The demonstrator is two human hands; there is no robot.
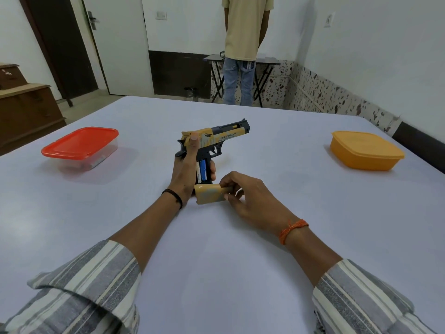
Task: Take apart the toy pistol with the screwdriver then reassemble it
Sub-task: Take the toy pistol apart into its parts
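A yellow and black toy pistol (pixel 224 135) stands upright above the table's middle, its barrel pointing right. My left hand (pixel 186 167) grips it around the handle, thumb up on the slide. The handle's side is uncovered and a blue battery (pixel 203 169) shows inside it. Just below, my right hand (pixel 245 194) pinches a tan grip cover (pixel 209 194), which sits apart from the pistol, near the table surface. No screwdriver is visible.
A clear box with a red lid (pixel 81 144) sits at the left of the white table (pixel 216 249). An orange lidded box (pixel 363 150) sits at the right. A person (pixel 245 44) stands beyond the far edge, by a small folding table.
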